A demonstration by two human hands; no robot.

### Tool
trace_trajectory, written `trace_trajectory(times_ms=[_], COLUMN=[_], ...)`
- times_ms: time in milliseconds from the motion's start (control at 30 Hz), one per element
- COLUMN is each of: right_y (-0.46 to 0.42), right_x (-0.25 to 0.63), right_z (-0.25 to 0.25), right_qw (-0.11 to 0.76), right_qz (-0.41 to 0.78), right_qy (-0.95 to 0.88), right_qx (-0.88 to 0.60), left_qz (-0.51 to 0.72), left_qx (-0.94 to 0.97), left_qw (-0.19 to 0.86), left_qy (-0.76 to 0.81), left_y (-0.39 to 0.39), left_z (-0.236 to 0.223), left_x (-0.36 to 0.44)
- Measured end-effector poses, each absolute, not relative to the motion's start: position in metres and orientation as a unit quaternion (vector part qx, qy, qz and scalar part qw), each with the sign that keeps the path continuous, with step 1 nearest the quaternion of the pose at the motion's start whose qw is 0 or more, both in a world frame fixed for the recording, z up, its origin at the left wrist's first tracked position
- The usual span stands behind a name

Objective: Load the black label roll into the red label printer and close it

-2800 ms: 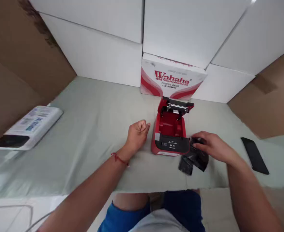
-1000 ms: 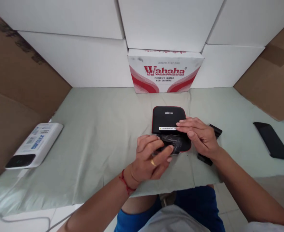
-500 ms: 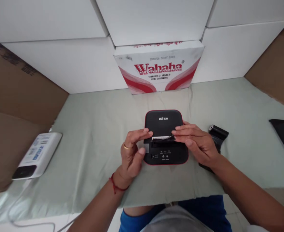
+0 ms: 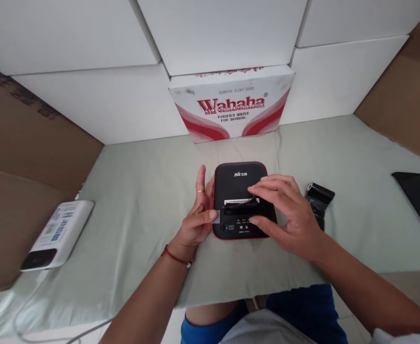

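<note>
A flat black printer-like device (image 4: pixel 240 184) with a red rim lies on the cloth in front of me. A thin black strip (image 4: pixel 244 205) sticks up from its slot, beside a white label (image 4: pixel 231 202). My left hand (image 4: pixel 197 217) grips the device's left edge, thumb on top by a small grey tab (image 4: pixel 216 217), index finger raised, other fingers partly hidden along the side. Over the device's right half, my right hand (image 4: pixel 290 212) is open, thumb and fingers apart around the strip's right end. Whether a fingertip touches the strip, I cannot tell.
Right of my right hand lies a black roll (image 4: pixel 320 193) with loose film. A dark phone-like object (image 4: pixel 417 200) is at far right. At left stands a white device (image 4: pixel 59 234) with a cable. A Wahaha carton (image 4: pixel 231 107) and white boxes (image 4: pixel 99 102) line the back.
My left hand has shifted from over the slot area to the device's left edge, its index finger lifting. My right hand's thumb and fingers have spread apart over the strip.
</note>
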State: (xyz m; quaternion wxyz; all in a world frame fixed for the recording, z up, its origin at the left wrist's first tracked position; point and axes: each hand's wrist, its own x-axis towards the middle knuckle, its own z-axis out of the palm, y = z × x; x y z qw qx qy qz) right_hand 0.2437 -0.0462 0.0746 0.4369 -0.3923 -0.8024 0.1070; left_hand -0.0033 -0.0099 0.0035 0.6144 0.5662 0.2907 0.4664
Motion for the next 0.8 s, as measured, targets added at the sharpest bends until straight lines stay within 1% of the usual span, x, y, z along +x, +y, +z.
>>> trace_trajectory(times_ms=[133,300,400,533,633,700,800], right_y=[-0.046,-0.038,-0.032,-0.03,-0.037,-0.043,-0.045], right_x=[0.239,0.234,0.231,0.225,0.225,0.23,0.249], right_z=[0.094,0.107,0.113,0.126,0.14,0.149,0.158], right_qw=[0.403,0.346,0.343,0.378,0.418,0.461,0.565], right_qz=[0.088,0.076,0.048,0.0,-0.022,-0.036,-0.097], right_qy=[-0.827,-0.854,-0.847,-0.816,-0.792,-0.754,-0.649], right_qx=[-0.381,-0.381,-0.403,-0.438,-0.444,-0.466,-0.5], left_qz=[0.465,0.463,0.471,0.495,0.495,0.497,0.504], left_qx=[0.554,0.575,0.58,0.587,0.587,0.582,0.576], left_qw=[0.633,0.619,0.614,0.591,0.593,0.597,0.601], left_qy=[0.275,0.266,0.256,0.248,0.242,0.239,0.231], left_y=[-0.009,-0.007,-0.004,0.001,0.003,0.003,0.004], left_z=[0.003,0.001,-0.003,-0.012,-0.016,-0.017,-0.019], left_x=[-0.005,-0.003,-0.001,0.0,0.0,0.0,0.0])
